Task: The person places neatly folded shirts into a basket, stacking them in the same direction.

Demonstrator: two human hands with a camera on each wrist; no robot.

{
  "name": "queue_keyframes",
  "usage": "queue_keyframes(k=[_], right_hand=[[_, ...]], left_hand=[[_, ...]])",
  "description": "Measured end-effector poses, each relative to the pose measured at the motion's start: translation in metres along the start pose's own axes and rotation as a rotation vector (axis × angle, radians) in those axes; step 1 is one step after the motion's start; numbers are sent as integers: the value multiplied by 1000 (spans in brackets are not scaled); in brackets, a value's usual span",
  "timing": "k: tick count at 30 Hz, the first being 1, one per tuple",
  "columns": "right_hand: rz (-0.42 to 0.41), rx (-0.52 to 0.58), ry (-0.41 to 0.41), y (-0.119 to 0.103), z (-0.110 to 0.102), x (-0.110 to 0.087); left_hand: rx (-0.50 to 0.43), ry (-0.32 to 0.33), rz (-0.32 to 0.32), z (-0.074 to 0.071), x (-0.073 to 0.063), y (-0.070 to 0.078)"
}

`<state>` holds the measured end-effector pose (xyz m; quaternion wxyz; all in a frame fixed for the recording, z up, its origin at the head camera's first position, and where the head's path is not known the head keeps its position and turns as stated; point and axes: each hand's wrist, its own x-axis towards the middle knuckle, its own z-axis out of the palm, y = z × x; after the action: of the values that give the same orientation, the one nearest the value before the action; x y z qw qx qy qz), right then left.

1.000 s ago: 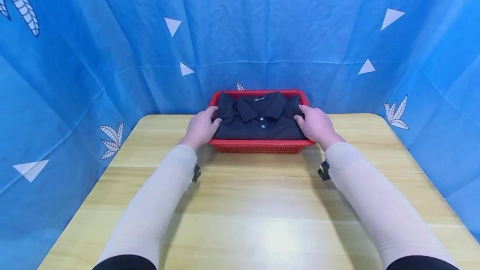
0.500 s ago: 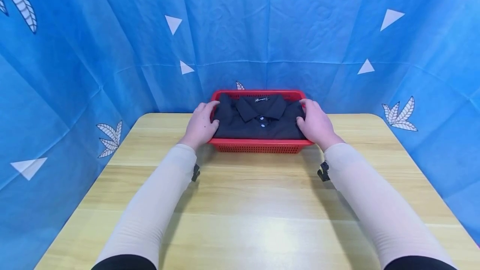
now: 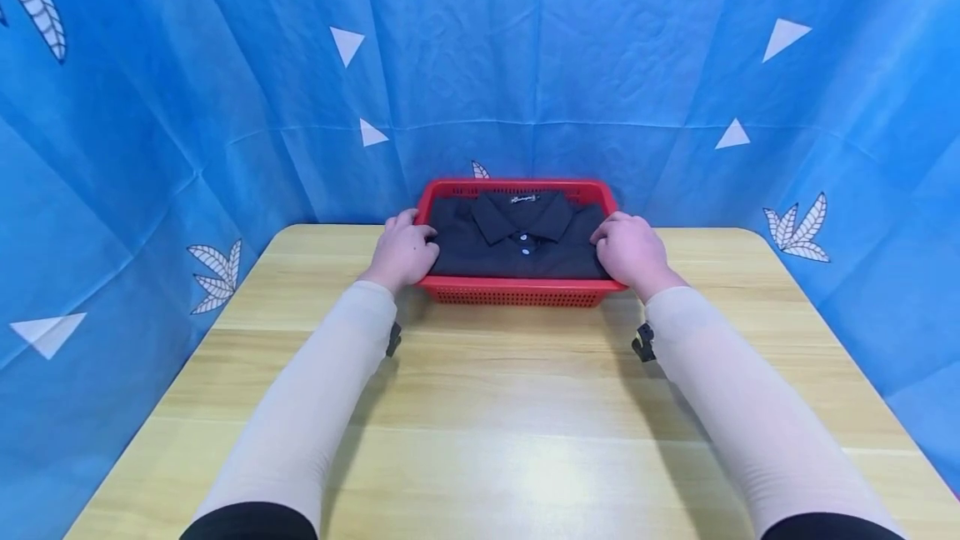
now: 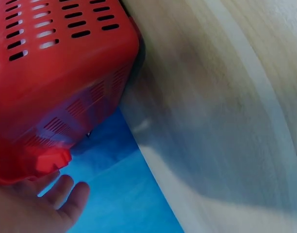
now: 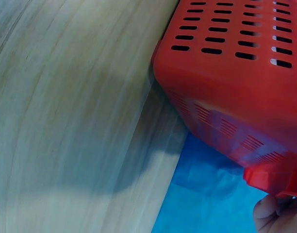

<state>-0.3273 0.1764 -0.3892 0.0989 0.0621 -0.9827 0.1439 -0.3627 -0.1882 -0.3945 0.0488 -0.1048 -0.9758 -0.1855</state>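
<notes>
A folded black polo shirt (image 3: pixel 480 252) lies in a red plastic basket (image 3: pixel 517 297), collar toward the far side and two pale buttons facing up. At the basket's left end, my left hand (image 3: pixel 405 252) grips the rim, thumb on the inner side. My right hand (image 3: pixel 632 250) holds the opposite end with its fingers bent over the rim. The left wrist view has the slotted basket wall (image 4: pixel 56 63) with fingers (image 4: pixel 73 201) curling below the rim. In the right wrist view, fingertips (image 5: pixel 265 208) sit under the rim's lip.
The basket stands at the far edge of a light wooden table (image 3: pixel 480 407). Right behind it hangs a blue curtain (image 3: pixel 600 65) with white triangles and leaf prints, which also runs along both sides. A black wrist device (image 3: pixel 645 342) sits at the right cuff.
The shirt has settled slightly lower in the basket. My hands have shifted from the shirt's side edges onto the basket's end rims, and the fingers have curled in. The basket stays in place.
</notes>
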Motion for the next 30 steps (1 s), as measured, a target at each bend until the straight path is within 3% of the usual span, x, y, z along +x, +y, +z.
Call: queue_keyframes(k=[5,12,18,21,26,30], right_hand=[[8,25,6,8,-3,-4],[-19,275,82,29,-12,-20],[52,329,120,52,-23,-45],[58,296,130,64,-30,-58],[49,155,106,79,-37,-78],[28,36,88,88,-39,-90]], left_hand=[[-114,-23,-2,3,5,3],[-242,-54,10,1,0,7],[-348,-54,-16,-2,-17,-15],[-292,-16,30,-5,-26,-28],[-49,77,123,-14,-47,-42],[98,119,161,-25,-64,-50]])
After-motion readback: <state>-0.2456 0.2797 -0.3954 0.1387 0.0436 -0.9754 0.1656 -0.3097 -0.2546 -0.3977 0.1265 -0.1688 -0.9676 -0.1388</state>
